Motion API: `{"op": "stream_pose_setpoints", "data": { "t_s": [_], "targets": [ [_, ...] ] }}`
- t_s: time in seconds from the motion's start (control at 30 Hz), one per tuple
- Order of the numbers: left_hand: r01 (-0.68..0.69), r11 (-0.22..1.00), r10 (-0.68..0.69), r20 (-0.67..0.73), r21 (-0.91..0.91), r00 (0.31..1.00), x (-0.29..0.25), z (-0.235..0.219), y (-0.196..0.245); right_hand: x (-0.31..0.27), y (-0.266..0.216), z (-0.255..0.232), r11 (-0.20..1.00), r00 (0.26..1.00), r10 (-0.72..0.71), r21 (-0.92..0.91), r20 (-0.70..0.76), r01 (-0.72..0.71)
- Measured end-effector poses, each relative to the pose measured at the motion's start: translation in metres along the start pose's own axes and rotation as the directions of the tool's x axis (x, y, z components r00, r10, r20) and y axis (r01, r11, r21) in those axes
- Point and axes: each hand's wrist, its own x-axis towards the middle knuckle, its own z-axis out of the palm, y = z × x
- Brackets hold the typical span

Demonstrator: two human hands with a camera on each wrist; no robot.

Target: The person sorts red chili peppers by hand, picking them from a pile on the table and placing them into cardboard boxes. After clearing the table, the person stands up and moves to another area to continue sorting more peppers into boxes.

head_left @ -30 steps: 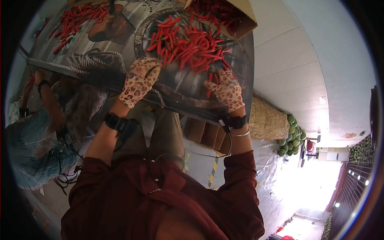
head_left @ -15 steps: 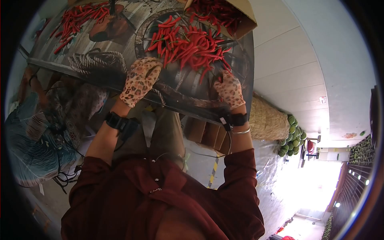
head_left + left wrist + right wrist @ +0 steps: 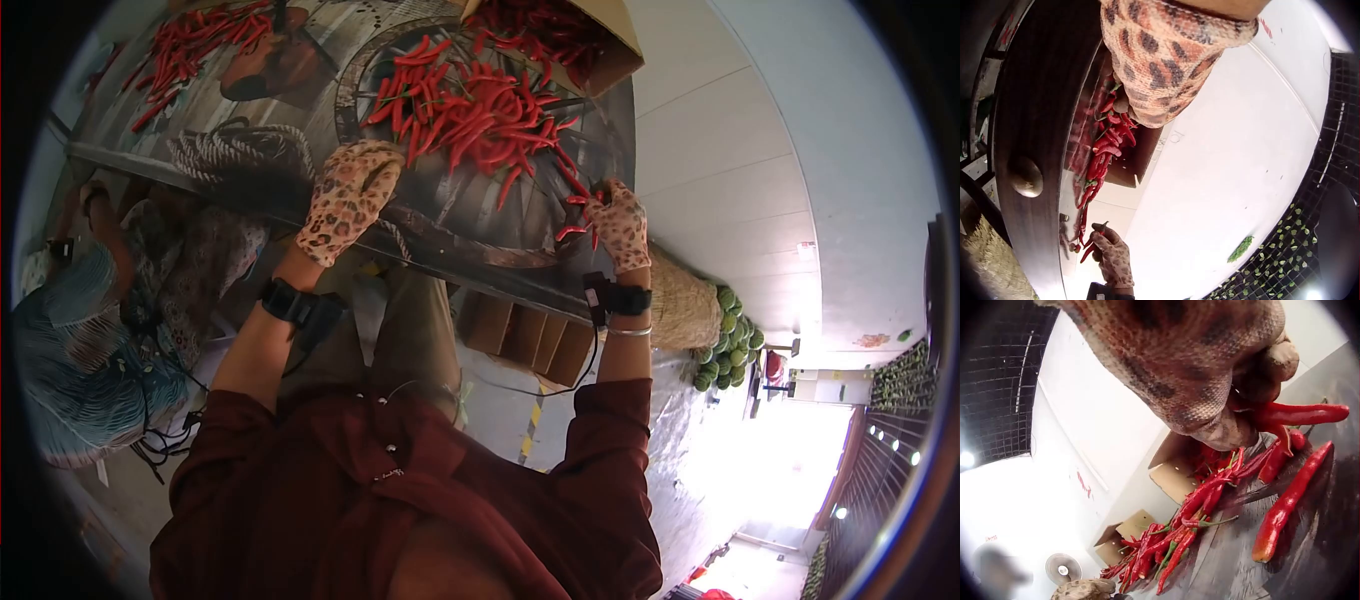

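Red chili peppers lie in a loose pile (image 3: 490, 115) on the dark, picture-printed table (image 3: 450, 215). Both hands wear leopard-spotted gloves. At the table's right end my right hand (image 3: 622, 228) pinches red chilies; one chili (image 3: 1310, 414) juts from its fingers in the right wrist view. Just below it a single chili (image 3: 1291, 506) lies on the tabletop. My left hand (image 3: 352, 195) rests by the table's near edge, left of the pile, its fingers bent and partly hidden, with no chili showing in it.
A cardboard box (image 3: 625, 50) of chilies lies on its side behind the pile. More chilies (image 3: 190, 60) are spread at the far left. Another person (image 3: 90, 330) sits at left. Beyond the table's right end are a straw-coloured roll (image 3: 675, 300) and stacked watermelons (image 3: 735, 340).
My right hand has moved right, from the pile's near side to the table's right end, and chilies now show at its fingers. The left hand has stayed in place.
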Motion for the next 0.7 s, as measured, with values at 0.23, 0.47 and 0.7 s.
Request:
{"op": "stream_pose_setpoints", "data": {
  "t_s": [0.23,0.47,0.7],
  "targets": [
    [-0.046,0.994,0.044,0.020,0.099,0.999,0.008,-0.012,0.021,0.009,-0.013,0.000,0.983,0.981,-0.092,-0.144,0.168,0.117],
    [-0.007,0.972,-0.045,0.216,0.235,0.975,0.000,-0.004,-0.003,0.011,-0.012,0.003,0.962,0.961,-0.110,-0.215,0.255,0.168],
    [-0.130,0.974,0.122,0.052,0.185,0.991,0.009,-0.017,0.020,0.013,0.002,-0.008,0.984,0.917,-0.106,-0.093,0.385,0.153]
  ]
}}
